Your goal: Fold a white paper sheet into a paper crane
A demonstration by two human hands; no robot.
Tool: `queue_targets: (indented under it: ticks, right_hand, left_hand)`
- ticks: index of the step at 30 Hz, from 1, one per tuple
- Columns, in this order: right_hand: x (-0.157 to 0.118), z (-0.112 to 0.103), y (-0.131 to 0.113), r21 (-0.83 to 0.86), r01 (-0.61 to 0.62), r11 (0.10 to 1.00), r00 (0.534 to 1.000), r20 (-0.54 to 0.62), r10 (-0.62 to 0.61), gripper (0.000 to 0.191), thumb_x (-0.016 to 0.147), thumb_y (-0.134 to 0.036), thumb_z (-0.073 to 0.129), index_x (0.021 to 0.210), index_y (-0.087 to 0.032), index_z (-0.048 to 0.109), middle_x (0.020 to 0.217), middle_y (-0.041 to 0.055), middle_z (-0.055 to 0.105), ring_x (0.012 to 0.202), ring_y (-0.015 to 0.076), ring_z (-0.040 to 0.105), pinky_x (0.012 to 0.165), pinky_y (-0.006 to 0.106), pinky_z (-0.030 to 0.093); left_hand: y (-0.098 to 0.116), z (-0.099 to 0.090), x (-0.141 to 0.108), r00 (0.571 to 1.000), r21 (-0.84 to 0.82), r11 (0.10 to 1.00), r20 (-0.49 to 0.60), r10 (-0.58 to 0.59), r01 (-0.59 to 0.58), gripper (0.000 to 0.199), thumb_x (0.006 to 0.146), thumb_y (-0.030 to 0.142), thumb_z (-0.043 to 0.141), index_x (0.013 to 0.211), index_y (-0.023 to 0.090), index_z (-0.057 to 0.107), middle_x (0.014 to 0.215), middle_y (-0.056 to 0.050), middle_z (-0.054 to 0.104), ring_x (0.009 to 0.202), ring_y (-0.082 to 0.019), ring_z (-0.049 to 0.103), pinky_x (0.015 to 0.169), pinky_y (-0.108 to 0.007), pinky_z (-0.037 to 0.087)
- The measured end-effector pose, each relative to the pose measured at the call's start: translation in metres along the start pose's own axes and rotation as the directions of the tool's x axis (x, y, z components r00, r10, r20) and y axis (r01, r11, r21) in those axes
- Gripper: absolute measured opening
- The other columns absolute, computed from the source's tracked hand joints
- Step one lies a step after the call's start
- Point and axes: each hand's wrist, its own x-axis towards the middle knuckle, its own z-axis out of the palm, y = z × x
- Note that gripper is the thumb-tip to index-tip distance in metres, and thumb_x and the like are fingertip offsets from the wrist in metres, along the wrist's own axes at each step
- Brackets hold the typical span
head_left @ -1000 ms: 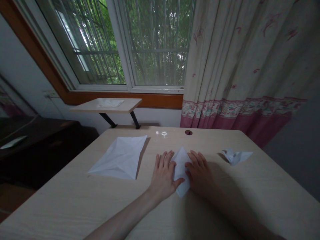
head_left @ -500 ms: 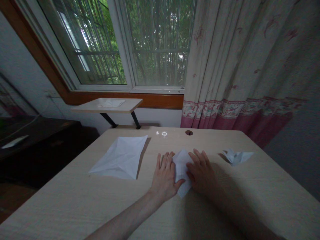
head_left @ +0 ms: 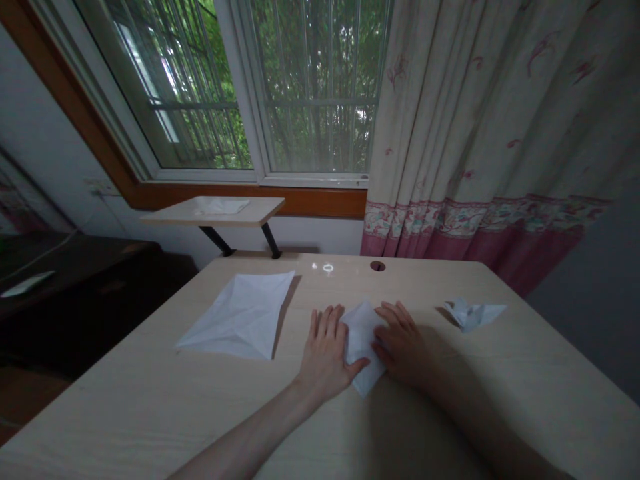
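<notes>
A small folded sheet of white paper (head_left: 364, 327), roughly diamond-shaped, lies between my hands on the table. My left hand (head_left: 325, 353) rests flat along its left side, fingers stretched out and thumb laid across the paper's lower part. On the opposite side, my right hand (head_left: 403, 343) has its thumb and bent forefinger close together on the paper's right edge; its other fingers reach forward. What lies under the right fingertips is partly hidden. Farther right sits a folded paper bird (head_left: 473, 315), apart from my right hand.
A larger creased white sheet (head_left: 245, 317) lies to the left, its right edge raised. The pale wooden table (head_left: 280, 427) has a round cable hole (head_left: 377, 266) at the back. White paper (head_left: 223, 207) rests on a raised shelf (head_left: 175, 215). A curtain (head_left: 465, 133) hangs behind.
My hands have shifted only very slightly around the folded paper. The large sheet and the paper bird stay where they were.
</notes>
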Motion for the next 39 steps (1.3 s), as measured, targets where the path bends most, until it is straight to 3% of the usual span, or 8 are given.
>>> queue_targets:
  ticks: [6, 11, 20, 24, 29, 39]
  right_hand:
    - [-0.005, -0.005, 0.005, 0.287, -0.028, 0.957, 0.992, -0.109, 0.061, 0.015, 0.090, -0.022, 0.049, 0.102, -0.023, 0.058, 0.128, 0.0108, 0.047, 0.126, 0.0264, 0.042, 0.103, 0.049, 0.040]
    - [-0.007, -0.012, 0.008, 0.403, -0.036, 0.914, 0.980, -0.165, 0.111, 0.029, 0.090, -0.018, 0.037, 0.108, -0.025, 0.059, 0.129, 0.0091, 0.043, 0.124, 0.0263, 0.041, 0.098, 0.047, 0.042]
    - [-0.006, -0.004, 0.008, 0.300, -0.036, 0.953, 0.962, -0.246, 0.114, 0.038, 0.081, -0.003, 0.040, 0.103, -0.026, 0.062, 0.127, 0.0069, 0.045, 0.121, 0.0254, 0.043, 0.099, 0.048, 0.037]
    - [-0.007, -0.001, 0.008, 0.269, -0.052, 0.962, 0.963, -0.243, 0.120, 0.035, 0.079, -0.004, 0.043, 0.099, -0.025, 0.062, 0.124, 0.0070, 0.047, 0.119, 0.0261, 0.044, 0.097, 0.047, 0.038]
    - [-0.007, 0.000, 0.009, 0.257, -0.051, 0.965, 0.961, -0.251, 0.118, 0.030, 0.079, -0.008, 0.046, 0.097, -0.025, 0.061, 0.122, 0.0072, 0.048, 0.117, 0.0265, 0.045, 0.096, 0.047, 0.039]
    - [-0.004, -0.007, 0.004, 0.249, -0.104, 0.963, 0.953, -0.250, 0.168, 0.022, 0.083, -0.015, 0.047, 0.098, -0.025, 0.059, 0.118, 0.0074, 0.051, 0.114, 0.0257, 0.047, 0.095, 0.045, 0.041]
  left_hand:
    - [-0.003, -0.002, 0.000, 1.000, -0.055, 0.998, 0.013, -0.013, 0.013, 0.057, 0.068, 0.060, 0.074, 0.104, 0.019, 0.056, 0.141, -0.016, 0.043, 0.133, -0.040, 0.034, 0.110, -0.064, 0.022]
    - [-0.008, 0.000, 0.001, 1.000, -0.114, 0.993, 0.011, -0.019, 0.020, 0.057, 0.064, 0.055, 0.079, 0.103, 0.021, 0.057, 0.140, -0.014, 0.044, 0.133, -0.039, 0.033, 0.109, -0.065, 0.021]
    - [-0.012, 0.005, -0.001, 1.000, -0.171, 0.985, -0.005, 0.011, -0.012, 0.056, 0.061, 0.050, 0.083, 0.105, 0.023, 0.060, 0.142, -0.013, 0.040, 0.133, -0.038, 0.032, 0.110, -0.065, 0.018]
    - [-0.010, 0.000, -0.001, 0.998, -0.208, 0.977, -0.040, 0.049, -0.057, 0.041, 0.072, 0.043, 0.077, 0.105, 0.024, 0.061, 0.143, -0.012, 0.038, 0.134, -0.036, 0.031, 0.111, -0.064, 0.018]
    - [-0.007, -0.008, 0.000, 0.989, -0.271, 0.959, -0.137, 0.050, -0.086, 0.017, 0.083, 0.027, 0.063, 0.099, 0.023, 0.063, 0.138, -0.009, 0.044, 0.131, -0.030, 0.036, 0.111, -0.057, 0.024]
    - [-0.007, -0.018, -0.005, 0.912, -0.318, 0.939, -0.410, -0.015, -0.127, 0.013, 0.086, 0.022, 0.050, 0.083, 0.023, 0.063, 0.105, -0.007, 0.061, 0.102, -0.025, 0.053, 0.095, -0.048, 0.041]
